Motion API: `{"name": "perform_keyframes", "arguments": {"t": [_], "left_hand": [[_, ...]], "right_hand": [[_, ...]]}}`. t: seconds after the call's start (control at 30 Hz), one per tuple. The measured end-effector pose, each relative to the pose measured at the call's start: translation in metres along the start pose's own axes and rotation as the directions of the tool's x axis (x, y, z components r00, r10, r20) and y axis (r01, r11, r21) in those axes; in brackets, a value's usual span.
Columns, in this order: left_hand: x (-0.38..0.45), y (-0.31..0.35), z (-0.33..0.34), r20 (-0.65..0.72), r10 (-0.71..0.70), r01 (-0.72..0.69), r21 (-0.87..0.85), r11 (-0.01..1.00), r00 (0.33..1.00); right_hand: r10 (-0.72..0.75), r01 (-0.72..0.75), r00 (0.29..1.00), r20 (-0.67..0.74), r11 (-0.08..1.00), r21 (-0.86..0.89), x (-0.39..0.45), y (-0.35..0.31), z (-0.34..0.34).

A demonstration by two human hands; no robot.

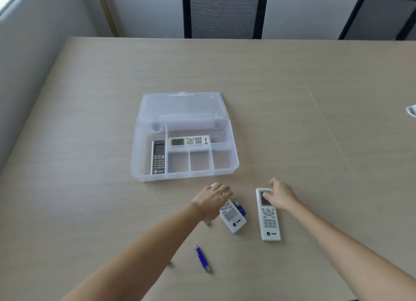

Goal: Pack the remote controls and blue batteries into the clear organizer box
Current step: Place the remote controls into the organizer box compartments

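Note:
The clear organizer box (234,163) lies open on the table, lid folded back. Inside it a grey remote (158,157) fills the left compartment and a white remote (189,140) lies across the long rear one. In front of the box, my left hand (213,199) rests over the top end of a small white remote (233,217), with a blue battery (240,209) beside it. My right hand (280,193) touches the screen end of a longer white remote (269,219). Another blue battery (202,258) lies nearer me. Whether either hand grips is unclear.
The beige table (292,98) stretches wide around the box. Two black chairs (225,12) stand behind its far edge. A white object (412,110) shows at the right edge. Small metallic ends (207,223) peek out beside my left forearm.

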State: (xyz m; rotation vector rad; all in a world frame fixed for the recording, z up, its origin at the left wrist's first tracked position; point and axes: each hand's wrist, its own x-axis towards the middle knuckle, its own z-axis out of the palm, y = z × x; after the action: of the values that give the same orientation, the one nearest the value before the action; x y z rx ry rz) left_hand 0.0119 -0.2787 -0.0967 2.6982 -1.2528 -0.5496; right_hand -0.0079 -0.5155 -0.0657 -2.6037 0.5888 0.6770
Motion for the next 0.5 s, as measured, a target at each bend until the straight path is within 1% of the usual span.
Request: {"name": "perform_keyframes", "arguments": {"t": [0.03,0.07,0.13,0.23,0.3,0.37,0.43,0.5], "left_hand": [[0.008,0.006,0.005,0.064,-0.025,0.022,0.047,0.999,0.998],[0.015,0.009,0.008,0.11,-0.035,0.024,0.099,0.995,0.993],[0.022,0.012,0.01,0.166,-0.036,0.004,0.184,0.983,0.985],[0.025,0.012,0.004,0.207,-0.02,-0.02,0.192,0.981,0.978],[0.02,0.01,-0.002,0.205,-0.005,-0.021,0.125,0.992,0.979],[0.011,0.006,-0.013,0.155,0.025,-0.026,0.008,1.0,0.988],[0.0,-0.002,-0.03,0.056,0.048,-0.04,-0.136,0.99,0.997],[-0.009,-0.017,-0.053,-0.076,0.009,-0.029,-0.264,0.964,0.997]], "right_hand": [[0.05,-0.049,0.998,0.044,0.998,-0.035,-0.011,0.012,0.015],[0.082,-0.081,0.995,0.05,0.996,-0.028,-0.02,0.02,0.028],[0.13,-0.13,0.992,0.003,0.991,0.043,-0.034,0.028,0.047],[0.208,-0.202,0.977,-0.054,0.975,0.098,-0.043,0.03,0.056],[0.21,-0.207,0.977,-0.039,0.975,0.079,-0.044,0.034,0.056],[0.178,-0.177,0.984,-0.022,0.983,0.044,-0.043,0.037,0.057],[0.141,-0.14,0.99,-0.026,0.99,0.017,-0.041,0.04,0.059],[0.136,-0.134,0.99,-0.039,0.99,0.046,-0.037,0.04,0.058]]}}
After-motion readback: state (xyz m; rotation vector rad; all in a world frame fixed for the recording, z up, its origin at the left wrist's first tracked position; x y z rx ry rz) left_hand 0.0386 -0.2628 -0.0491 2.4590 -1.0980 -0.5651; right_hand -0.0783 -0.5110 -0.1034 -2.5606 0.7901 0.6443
